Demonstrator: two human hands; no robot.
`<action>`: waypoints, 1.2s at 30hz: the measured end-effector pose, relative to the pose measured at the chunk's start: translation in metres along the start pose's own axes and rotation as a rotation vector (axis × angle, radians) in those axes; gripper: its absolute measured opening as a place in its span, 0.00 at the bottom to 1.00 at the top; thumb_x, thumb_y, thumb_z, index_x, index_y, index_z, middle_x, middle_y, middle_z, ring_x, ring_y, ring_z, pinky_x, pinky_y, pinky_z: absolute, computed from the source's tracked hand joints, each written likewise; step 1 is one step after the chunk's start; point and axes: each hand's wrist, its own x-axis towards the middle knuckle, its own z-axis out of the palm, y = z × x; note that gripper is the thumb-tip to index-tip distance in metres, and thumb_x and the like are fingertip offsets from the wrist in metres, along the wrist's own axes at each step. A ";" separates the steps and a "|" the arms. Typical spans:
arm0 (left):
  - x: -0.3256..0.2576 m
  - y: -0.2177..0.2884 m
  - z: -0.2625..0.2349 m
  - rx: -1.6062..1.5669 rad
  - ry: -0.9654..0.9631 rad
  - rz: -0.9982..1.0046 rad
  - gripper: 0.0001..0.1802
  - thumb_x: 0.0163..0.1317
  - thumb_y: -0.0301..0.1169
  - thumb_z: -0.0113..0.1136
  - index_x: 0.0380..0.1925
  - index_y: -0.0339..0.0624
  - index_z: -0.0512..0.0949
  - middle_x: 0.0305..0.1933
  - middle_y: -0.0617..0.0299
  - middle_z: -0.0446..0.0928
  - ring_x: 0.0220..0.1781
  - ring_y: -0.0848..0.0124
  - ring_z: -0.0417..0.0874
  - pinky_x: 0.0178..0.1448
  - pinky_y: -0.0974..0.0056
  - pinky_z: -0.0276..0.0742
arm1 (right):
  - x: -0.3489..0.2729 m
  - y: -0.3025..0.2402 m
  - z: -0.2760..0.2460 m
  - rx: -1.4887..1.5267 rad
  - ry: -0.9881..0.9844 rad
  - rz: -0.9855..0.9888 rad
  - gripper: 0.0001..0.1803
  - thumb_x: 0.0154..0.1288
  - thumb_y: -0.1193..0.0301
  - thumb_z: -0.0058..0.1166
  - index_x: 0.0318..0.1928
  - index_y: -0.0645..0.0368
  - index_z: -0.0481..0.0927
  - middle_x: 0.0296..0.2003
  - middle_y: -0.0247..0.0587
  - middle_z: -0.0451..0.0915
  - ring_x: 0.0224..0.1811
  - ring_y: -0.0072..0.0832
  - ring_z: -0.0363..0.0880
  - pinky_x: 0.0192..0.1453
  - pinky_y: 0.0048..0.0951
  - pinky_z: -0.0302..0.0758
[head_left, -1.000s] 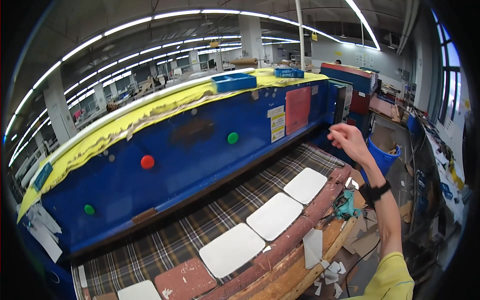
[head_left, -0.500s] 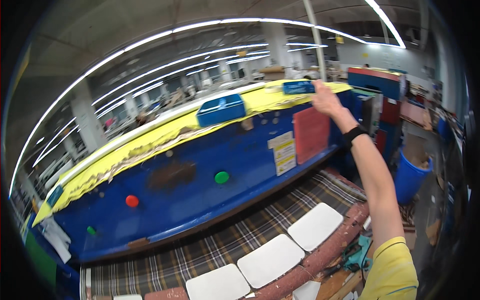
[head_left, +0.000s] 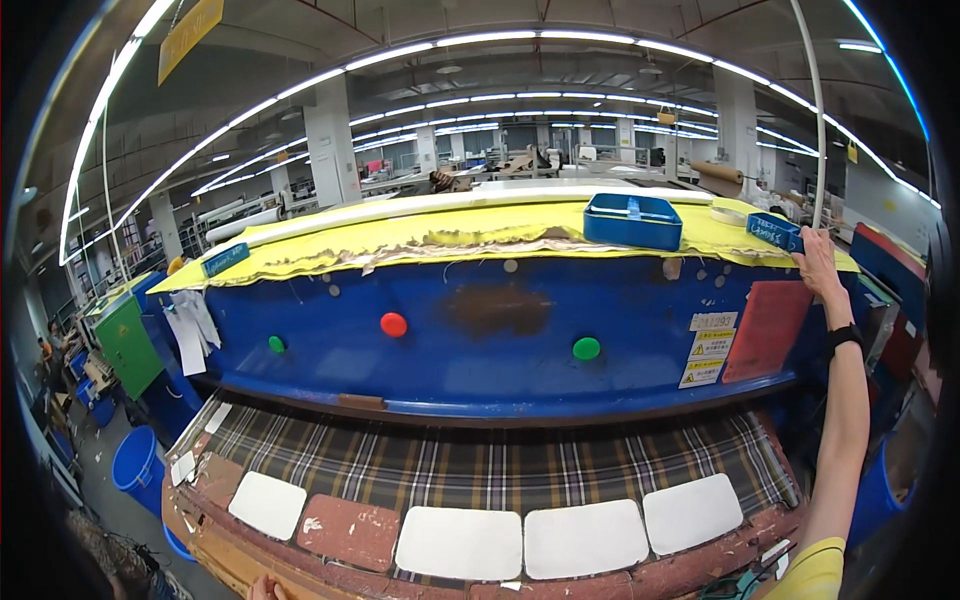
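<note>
My right hand point(head_left: 820, 266), with a black band at the wrist, reaches to the top right of a large blue machine point(head_left: 440, 350). Its fingers are closed on the end of a small blue cutting die point(head_left: 770, 232), which lies on a yellow cloth point(head_left: 380, 235). A larger open blue cutting die point(head_left: 634, 222) sits left of it. Of my left hand point(head_left: 264, 589) only a bit of the fingers shows at the lower edge; their grip is hidden. Before me, white rounded pieces point(head_left: 585, 540) lie in a row over plaid fabric point(head_left: 480, 455) and a worn reddish board point(head_left: 350, 533).
Red point(head_left: 394, 324) and green point(head_left: 586, 348) knobs stick out from the machine front. Another blue die point(head_left: 225, 260) lies at the cloth's left end. Blue bins stand on the floor at left point(head_left: 137, 458) and right point(head_left: 872, 490). A green cabinet point(head_left: 128, 345) stands far left.
My view has swung left and levelled, so the machine's left end now shows. My right hand stays at the small blue die. Fingers of my left hand have come into view below.
</note>
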 end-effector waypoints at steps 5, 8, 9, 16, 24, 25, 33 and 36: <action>0.004 -0.003 0.019 -0.102 0.002 -0.006 0.14 0.61 0.32 0.58 0.44 0.36 0.82 0.38 0.46 0.82 0.41 0.50 0.79 0.48 0.53 0.74 | -0.031 -0.013 -0.025 0.066 0.197 -0.131 0.18 0.57 0.73 0.58 0.46 0.64 0.70 0.39 0.56 0.74 0.47 0.53 0.71 0.53 0.46 0.66; 0.008 0.000 0.022 -0.149 0.043 0.052 0.16 0.61 0.32 0.59 0.46 0.34 0.81 0.38 0.45 0.83 0.36 0.52 0.81 0.44 0.55 0.76 | -0.072 -0.028 -0.063 0.075 0.311 -0.158 0.17 0.60 0.70 0.57 0.45 0.66 0.71 0.38 0.58 0.75 0.46 0.54 0.73 0.52 0.46 0.68; 0.007 -0.004 0.018 -0.123 0.025 0.034 0.16 0.61 0.32 0.59 0.46 0.34 0.81 0.38 0.44 0.83 0.36 0.52 0.81 0.44 0.55 0.77 | -0.092 -0.034 -0.068 0.059 0.362 -0.184 0.16 0.60 0.69 0.57 0.44 0.67 0.72 0.38 0.58 0.76 0.46 0.55 0.74 0.51 0.46 0.69; -0.002 -0.020 0.013 -0.214 -0.059 0.025 0.19 0.63 0.39 0.59 0.43 0.33 0.83 0.40 0.46 0.83 0.39 0.52 0.84 0.47 0.55 0.78 | -0.251 -0.063 -0.156 0.194 0.058 -0.056 0.15 0.57 0.70 0.60 0.39 0.66 0.72 0.34 0.57 0.74 0.40 0.54 0.73 0.44 0.46 0.69; 0.011 -0.003 0.008 -0.345 -0.141 0.289 0.25 0.66 0.42 0.58 0.55 0.32 0.75 0.52 0.42 0.79 0.49 0.57 0.82 0.57 0.57 0.74 | -0.371 -0.037 -0.200 0.250 -0.249 -0.077 0.16 0.55 0.71 0.61 0.39 0.65 0.71 0.35 0.53 0.74 0.42 0.50 0.73 0.51 0.44 0.67; 0.016 0.020 0.009 -0.428 -0.189 0.307 0.26 0.67 0.41 0.57 0.56 0.31 0.74 0.53 0.43 0.78 0.50 0.57 0.81 0.57 0.57 0.74 | -0.375 -0.035 -0.193 0.263 -0.248 -0.093 0.16 0.55 0.71 0.61 0.39 0.65 0.71 0.35 0.53 0.74 0.42 0.50 0.73 0.51 0.44 0.67; -0.031 0.326 -0.006 -0.905 -0.895 0.233 0.30 0.68 0.26 0.54 0.68 0.35 0.59 0.54 0.47 0.78 0.55 0.65 0.79 0.62 0.63 0.72 | -0.364 -0.027 -0.078 0.439 -0.231 -0.262 0.15 0.53 0.67 0.63 0.34 0.64 0.74 0.31 0.48 0.74 0.38 0.43 0.74 0.47 0.39 0.68; -0.099 0.435 0.003 -0.831 -1.169 0.369 0.30 0.65 0.25 0.56 0.67 0.35 0.61 0.55 0.46 0.78 0.57 0.64 0.79 0.61 0.62 0.74 | -0.361 -0.017 -0.043 0.426 -0.310 -0.367 0.13 0.53 0.68 0.62 0.33 0.62 0.74 0.29 0.46 0.75 0.36 0.39 0.75 0.45 0.37 0.68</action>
